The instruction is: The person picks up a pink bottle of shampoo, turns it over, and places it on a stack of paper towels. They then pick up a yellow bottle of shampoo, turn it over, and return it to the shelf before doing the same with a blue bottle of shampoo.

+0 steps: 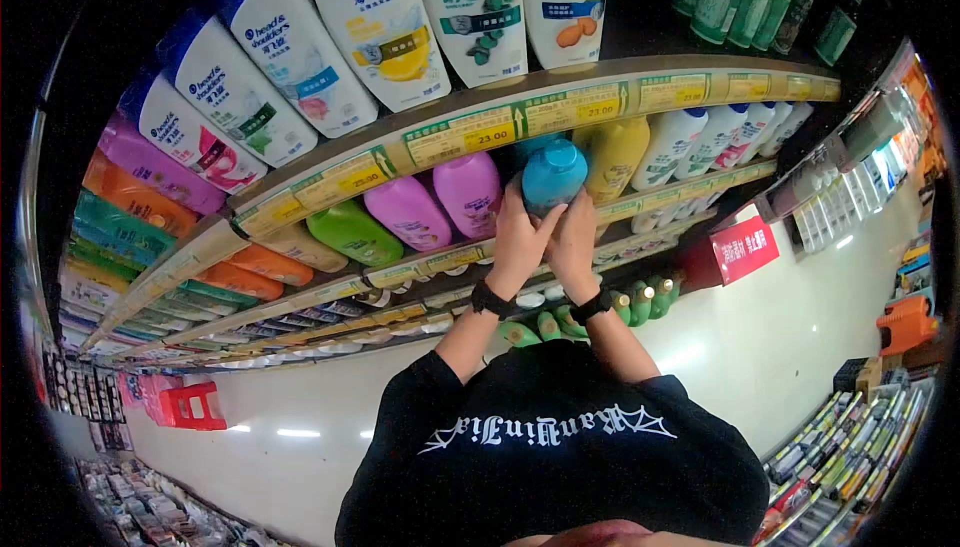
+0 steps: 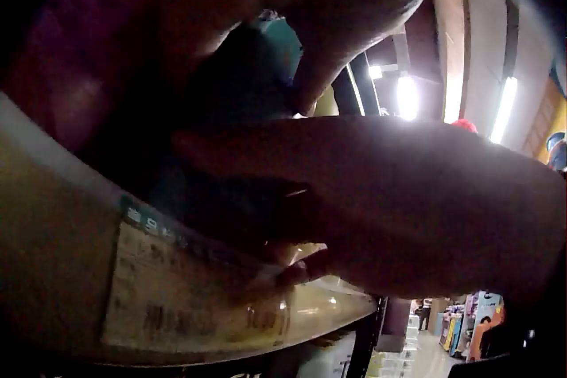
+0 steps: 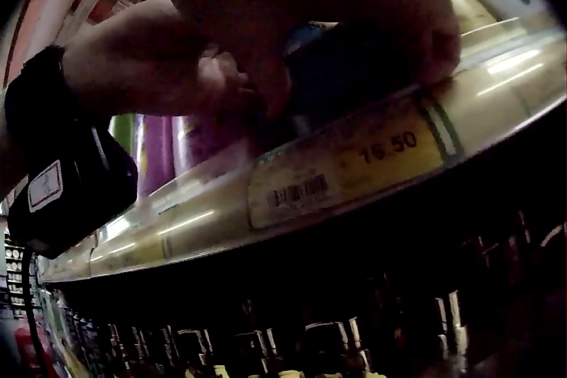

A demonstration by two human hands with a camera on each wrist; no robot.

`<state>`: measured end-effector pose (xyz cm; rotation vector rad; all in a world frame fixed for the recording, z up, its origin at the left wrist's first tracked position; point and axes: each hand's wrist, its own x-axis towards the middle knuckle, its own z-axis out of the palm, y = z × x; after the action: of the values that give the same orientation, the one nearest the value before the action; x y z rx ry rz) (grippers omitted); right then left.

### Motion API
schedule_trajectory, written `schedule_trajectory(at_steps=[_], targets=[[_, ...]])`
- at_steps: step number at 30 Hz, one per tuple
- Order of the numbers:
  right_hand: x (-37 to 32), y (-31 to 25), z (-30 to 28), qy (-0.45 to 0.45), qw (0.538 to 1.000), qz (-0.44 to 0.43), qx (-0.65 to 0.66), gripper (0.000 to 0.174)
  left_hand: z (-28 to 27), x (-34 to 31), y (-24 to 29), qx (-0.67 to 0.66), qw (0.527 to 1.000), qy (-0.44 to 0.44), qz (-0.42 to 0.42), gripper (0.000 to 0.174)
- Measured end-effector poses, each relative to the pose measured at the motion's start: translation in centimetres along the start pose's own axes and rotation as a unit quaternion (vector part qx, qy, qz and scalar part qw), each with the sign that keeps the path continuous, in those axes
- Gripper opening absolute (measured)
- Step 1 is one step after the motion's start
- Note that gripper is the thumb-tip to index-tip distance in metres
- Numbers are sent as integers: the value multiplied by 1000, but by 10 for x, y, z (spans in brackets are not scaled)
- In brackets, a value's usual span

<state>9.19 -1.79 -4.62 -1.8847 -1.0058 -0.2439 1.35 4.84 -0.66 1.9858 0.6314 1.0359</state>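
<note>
Both hands are round a blue bottle [image 1: 555, 175] with a blue cap, at the front of the middle shelf. My left hand [image 1: 520, 242] grips its left side and my right hand [image 1: 574, 245] its right side, thumbs close together on the near face. Another blue bottle stands partly hidden behind it. In the left wrist view the bottle is dark between the left hand and the right hand [image 2: 381, 201]. The right wrist view shows its dark body [image 3: 350, 72] just above the shelf's price strip [image 3: 354, 165].
Purple bottles [image 1: 467, 192] and a green one [image 1: 354, 235] stand to the left, a yellow bottle [image 1: 619, 155] close on the right. White shampoo bottles [image 1: 382, 27] line the shelf above, whose price rail [image 1: 465, 137] juts out. Green-bodied bottles [image 1: 640, 302] stand lower down.
</note>
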Motion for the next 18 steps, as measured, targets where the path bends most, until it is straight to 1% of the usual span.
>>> schedule_trajectory(at_steps=[1, 3, 6, 12, 16, 18], targets=[[-1, 1, 0, 9, 1000, -14, -14, 74, 3, -2, -3, 24, 999, 13, 19, 67], [-1, 1, -3, -2, 1000, 1, -22, 76, 9, -9, -8, 72, 995, 38, 56, 67], [-2, 2, -6, -3, 999, 0, -33, 80, 11, -22, -5, 81, 992, 55, 80, 67], [4, -4, -11, -31, 999, 10, -43, 79, 12, -37, -5, 5, 999, 27, 28, 67], [7, -7, -10, -41, 996, 4, -84, 78, 7, -32, -19, -1, 1000, 11, 22, 65], [6, -4, -10, -31, 997, -6, -69, 76, 5, -31, -17, 0, 1000, 4, 12, 66]])
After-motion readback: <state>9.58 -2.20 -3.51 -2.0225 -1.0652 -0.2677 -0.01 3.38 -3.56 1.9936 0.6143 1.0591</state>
